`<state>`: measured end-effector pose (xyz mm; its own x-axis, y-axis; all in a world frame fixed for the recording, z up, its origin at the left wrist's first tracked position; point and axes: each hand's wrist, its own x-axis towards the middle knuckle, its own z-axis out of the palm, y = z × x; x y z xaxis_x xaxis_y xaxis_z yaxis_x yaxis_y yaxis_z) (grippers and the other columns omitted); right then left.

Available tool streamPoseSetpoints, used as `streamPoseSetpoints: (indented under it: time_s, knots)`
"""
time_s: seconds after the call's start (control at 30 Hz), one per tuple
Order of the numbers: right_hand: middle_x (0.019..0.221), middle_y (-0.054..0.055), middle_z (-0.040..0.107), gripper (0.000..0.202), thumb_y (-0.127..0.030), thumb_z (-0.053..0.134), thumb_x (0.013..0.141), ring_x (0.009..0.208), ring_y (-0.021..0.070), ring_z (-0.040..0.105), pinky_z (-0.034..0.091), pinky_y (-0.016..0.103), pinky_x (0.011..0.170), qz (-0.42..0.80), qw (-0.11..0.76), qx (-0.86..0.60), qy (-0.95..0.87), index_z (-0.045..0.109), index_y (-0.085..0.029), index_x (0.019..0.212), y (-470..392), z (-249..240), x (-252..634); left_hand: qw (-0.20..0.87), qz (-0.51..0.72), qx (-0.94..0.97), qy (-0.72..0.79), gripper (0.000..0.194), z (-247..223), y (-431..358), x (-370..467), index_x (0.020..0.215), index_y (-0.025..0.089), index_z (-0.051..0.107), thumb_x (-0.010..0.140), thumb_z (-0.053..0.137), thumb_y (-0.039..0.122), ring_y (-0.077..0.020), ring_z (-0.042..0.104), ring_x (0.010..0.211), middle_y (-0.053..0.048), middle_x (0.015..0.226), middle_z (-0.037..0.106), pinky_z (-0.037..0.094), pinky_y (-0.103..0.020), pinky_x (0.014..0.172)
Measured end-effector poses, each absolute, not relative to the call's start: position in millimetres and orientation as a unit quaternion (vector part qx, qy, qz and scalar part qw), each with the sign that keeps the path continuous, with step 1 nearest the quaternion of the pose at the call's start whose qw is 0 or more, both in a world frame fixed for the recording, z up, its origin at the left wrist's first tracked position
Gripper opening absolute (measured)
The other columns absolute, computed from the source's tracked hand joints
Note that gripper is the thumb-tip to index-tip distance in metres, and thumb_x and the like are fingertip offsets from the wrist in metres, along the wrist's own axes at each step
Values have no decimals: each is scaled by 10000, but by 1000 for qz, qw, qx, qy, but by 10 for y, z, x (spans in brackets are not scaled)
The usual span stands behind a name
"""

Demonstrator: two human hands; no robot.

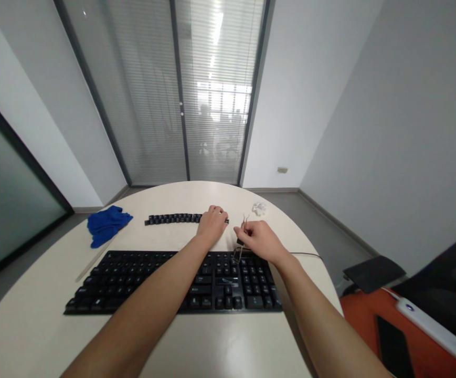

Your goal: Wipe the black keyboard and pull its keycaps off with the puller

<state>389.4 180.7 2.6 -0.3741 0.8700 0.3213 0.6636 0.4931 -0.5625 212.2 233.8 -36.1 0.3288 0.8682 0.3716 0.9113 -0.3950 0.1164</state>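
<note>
My right hand (262, 239) is closed around a wire keycap puller (237, 255), its loops pointing down over the upper right part of the black keyboard (228, 283). Wire ends also stick up above my fist. My left hand (212, 223) reaches past the keyboard to the right end of a row of loose black keycaps (172, 218). Its fingers are bent around a black keycap (226, 221) there, mostly hidden by the hand. The keyboard lies flat, partly covered by my left forearm.
A crumpled blue cloth (107, 224) lies at the left, over a pale stick (94, 262). Crumpled clear-white material (258, 209) lies at the back right. The keyboard's cable (306, 254) runs off the round table's right edge. An orange chair (363, 320) holds a phone (393, 346) and a white power strip (432, 328).
</note>
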Motion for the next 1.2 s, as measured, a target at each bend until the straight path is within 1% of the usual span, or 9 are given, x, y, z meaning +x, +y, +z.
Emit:
streamPoseSetpoints:
  time_s: [0.2, 0.33, 0.53, 0.6, 0.7, 0.83, 0.97, 1.07, 1.2]
  knots:
    - [485, -20, 474, 487, -473, 479, 937, 500, 117, 419, 292, 254, 528, 187, 301, -448, -821, 447, -200, 535, 1795, 37, 3898, 54, -199, -811, -548, 242, -337, 2331, 2142, 1100, 196, 647, 859, 657, 211, -267, 435, 1188, -101, 1202, 583, 472, -381, 936]
    - [499, -20, 497, 503, -510, 472, 943, 513, 116, 424, 305, 249, 531, 207, 298, -428, -828, 473, -193, 553, 1780, 59, 3904, 46, -198, -814, -544, 306, -195, 2272, 2128, 1133, 186, 638, 832, 685, 213, -269, 448, 1191, -100, 1235, 576, 466, -376, 959]
    - [524, -32, 484, 484, -531, 530, 913, 525, 102, 395, 306, 232, 515, 264, 297, -380, -835, 549, -169, 592, 1754, 65, 3931, -22, -177, -811, -558, 255, -4, 1832, 2058, 1110, 166, 649, 864, 611, 219, -288, 541, 1117, -115, 1165, 638, 468, -399, 951]
    - [514, -41, 437, 495, -537, 572, 887, 521, 93, 364, 282, 227, 500, 270, 301, -366, -839, 538, -161, 566, 1755, 58, 3940, -64, -191, -795, -572, 231, -30, 1616, 2042, 1099, 182, 644, 891, 558, 233, -276, 580, 1082, -103, 1141, 660, 491, -381, 895]
    - [504, -53, 379, 504, -530, 635, 847, 518, 82, 326, 250, 223, 487, 267, 307, -356, -841, 512, -154, 534, 1765, 48, 3945, -94, -229, -785, -568, 192, -129, 1343, 2019, 1016, 197, 648, 882, 512, 174, -246, 618, 1007, -74, 1043, 692, 497, -352, 856]
    - [496, -55, 368, 507, -512, 663, 832, 519, 80, 316, 237, 223, 480, 270, 305, -353, -842, 492, -152, 518, 1779, 33, 3942, -144, -299, -794, -510, 164, -260, 1182, 1982, 977, 201, 652, 883, 522, 168, -219, 617, 986, -49, 1007, 696, 488, -344, 895]
    - [502, -54, 359, 502, -508, 672, 828, 520, 80, 313, 232, 227, 479, 273, 302, -354, -842, 498, -151, 521, 1780, 25, 3934, -169, -331, -794, -481, 170, -320, 1184, 1956, 976, 201, 664, 877, 531, 162, -219, 613, 990, -44, 1003, 697, 481, -363, 925]
    - [492, -50, 377, 508, -511, 661, 837, 513, 80, 323, 236, 226, 474, 273, 297, -355, -843, 505, -150, 516, 1779, 31, 3935, -195, -343, -781, -484, 179, -343, 1214, 1942, 985, 197, 667, 869, 536, 157, -216, 622, 982, -46, 1008, 703, 487, -363, 918]
    - [478, -31, 473, 497, -515, 662, 839, 499, 83, 377, 267, 221, 475, 281, 290, -359, -841, 542, -146, 529, 1776, 39, 3938, -218, -356, -771, -482, 177, -361, 1246, 1925, 986, 197, 673, 878, 535, 175, -215, 634, 975, -44, 1007, 713, 489, -359, 907]
